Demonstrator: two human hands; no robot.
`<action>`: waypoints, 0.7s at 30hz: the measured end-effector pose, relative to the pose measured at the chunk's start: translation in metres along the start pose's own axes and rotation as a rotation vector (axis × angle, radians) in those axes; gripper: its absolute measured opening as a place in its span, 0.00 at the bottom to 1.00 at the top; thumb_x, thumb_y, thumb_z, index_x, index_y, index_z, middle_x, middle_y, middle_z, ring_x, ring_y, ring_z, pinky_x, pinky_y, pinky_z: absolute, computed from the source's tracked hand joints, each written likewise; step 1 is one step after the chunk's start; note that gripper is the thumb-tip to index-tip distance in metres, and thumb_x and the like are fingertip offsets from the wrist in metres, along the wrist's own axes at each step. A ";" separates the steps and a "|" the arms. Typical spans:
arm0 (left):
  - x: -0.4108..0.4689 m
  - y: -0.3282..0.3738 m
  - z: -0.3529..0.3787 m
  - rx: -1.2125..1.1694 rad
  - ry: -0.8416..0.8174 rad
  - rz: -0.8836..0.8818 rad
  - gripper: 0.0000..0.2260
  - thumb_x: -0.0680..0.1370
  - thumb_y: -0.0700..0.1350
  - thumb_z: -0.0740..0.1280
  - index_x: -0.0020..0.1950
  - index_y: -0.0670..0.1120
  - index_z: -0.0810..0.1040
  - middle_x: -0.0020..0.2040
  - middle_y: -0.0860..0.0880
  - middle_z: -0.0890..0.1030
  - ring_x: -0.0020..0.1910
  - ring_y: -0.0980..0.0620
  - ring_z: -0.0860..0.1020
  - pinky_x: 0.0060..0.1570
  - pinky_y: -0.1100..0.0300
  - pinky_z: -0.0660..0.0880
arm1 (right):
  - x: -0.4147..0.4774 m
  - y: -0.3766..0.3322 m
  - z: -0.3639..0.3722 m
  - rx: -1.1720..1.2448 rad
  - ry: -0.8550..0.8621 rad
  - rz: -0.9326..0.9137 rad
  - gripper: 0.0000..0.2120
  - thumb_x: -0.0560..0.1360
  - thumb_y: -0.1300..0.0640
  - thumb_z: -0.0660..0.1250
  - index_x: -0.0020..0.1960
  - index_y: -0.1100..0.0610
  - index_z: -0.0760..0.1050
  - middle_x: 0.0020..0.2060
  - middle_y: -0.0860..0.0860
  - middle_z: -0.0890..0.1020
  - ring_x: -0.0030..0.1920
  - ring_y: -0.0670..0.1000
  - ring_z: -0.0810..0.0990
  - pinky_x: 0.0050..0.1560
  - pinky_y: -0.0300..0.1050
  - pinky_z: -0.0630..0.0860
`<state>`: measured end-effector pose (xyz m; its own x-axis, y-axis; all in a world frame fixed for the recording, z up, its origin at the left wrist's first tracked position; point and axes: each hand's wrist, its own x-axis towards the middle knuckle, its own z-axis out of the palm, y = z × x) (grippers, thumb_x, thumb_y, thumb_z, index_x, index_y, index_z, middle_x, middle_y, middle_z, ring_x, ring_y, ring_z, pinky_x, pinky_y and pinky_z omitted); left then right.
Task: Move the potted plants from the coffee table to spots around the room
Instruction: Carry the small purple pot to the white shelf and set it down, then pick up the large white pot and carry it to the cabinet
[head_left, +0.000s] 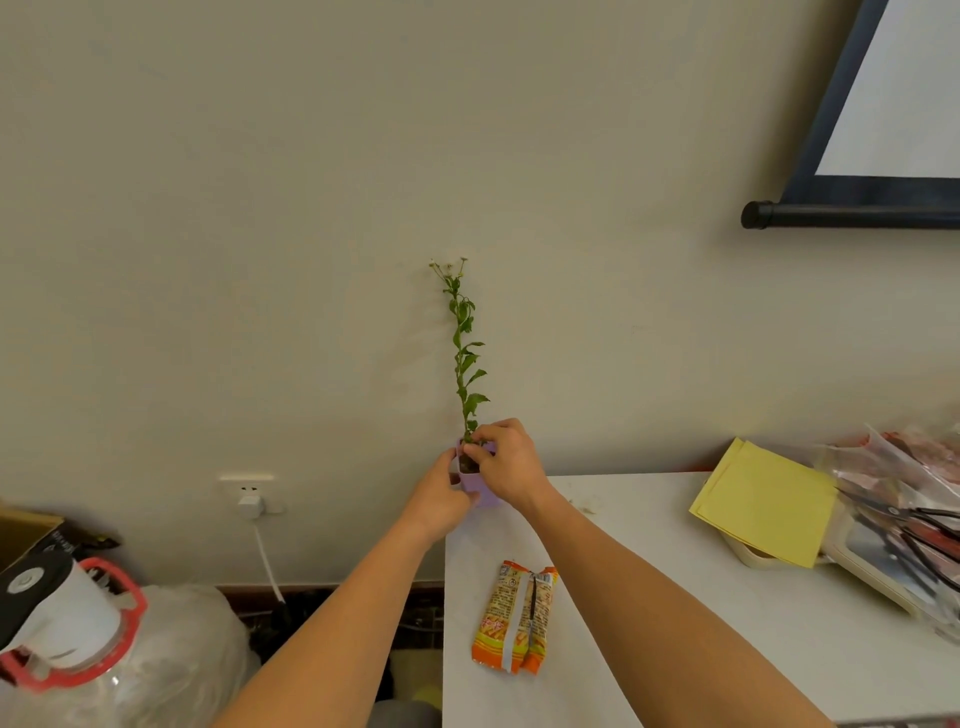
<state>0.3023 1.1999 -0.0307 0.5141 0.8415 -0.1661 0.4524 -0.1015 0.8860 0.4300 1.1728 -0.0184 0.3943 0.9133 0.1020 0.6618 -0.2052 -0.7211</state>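
Observation:
A small lilac pot (478, 486) sits at the far left corner of a white table (675, 623), right against the wall. A thin green plant (466, 358) with tiny white flowers at its top rises upright from it. My left hand (441, 499) wraps the pot's left side. My right hand (506, 465) reaches over the rim, fingertips at the base of the stem and the soil. Most of the pot is hidden by my two hands.
An orange snack packet (514, 618) lies on the table near me. Yellow paper (763, 509) and a pile of plastic-wrapped things with scissors (904, 519) fill the right side. Left of the table stand a water jug with pump (67, 623) and a wall socket (249, 496).

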 end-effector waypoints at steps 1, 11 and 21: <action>0.000 0.000 0.000 -0.004 -0.003 0.000 0.31 0.79 0.38 0.69 0.80 0.50 0.62 0.67 0.45 0.78 0.60 0.48 0.78 0.49 0.57 0.78 | -0.001 0.000 -0.001 0.007 0.002 0.002 0.13 0.82 0.52 0.67 0.62 0.57 0.81 0.64 0.57 0.73 0.58 0.53 0.76 0.56 0.40 0.70; -0.012 0.008 -0.011 0.003 -0.001 -0.056 0.37 0.79 0.40 0.69 0.82 0.47 0.52 0.73 0.41 0.72 0.69 0.42 0.74 0.61 0.53 0.74 | -0.020 0.004 -0.025 0.060 0.037 0.066 0.25 0.80 0.51 0.70 0.74 0.51 0.69 0.70 0.56 0.71 0.65 0.55 0.77 0.59 0.42 0.72; -0.043 0.041 -0.008 0.113 0.113 -0.097 0.16 0.77 0.40 0.69 0.64 0.45 0.71 0.61 0.42 0.78 0.56 0.45 0.78 0.54 0.50 0.77 | -0.069 -0.002 -0.071 0.046 0.015 0.167 0.24 0.80 0.55 0.69 0.74 0.51 0.68 0.70 0.57 0.71 0.64 0.56 0.77 0.58 0.43 0.73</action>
<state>0.2929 1.1641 0.0162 0.3818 0.9039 -0.1928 0.5781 -0.0708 0.8129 0.4462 1.0853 0.0247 0.5057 0.8626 -0.0116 0.5570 -0.3367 -0.7592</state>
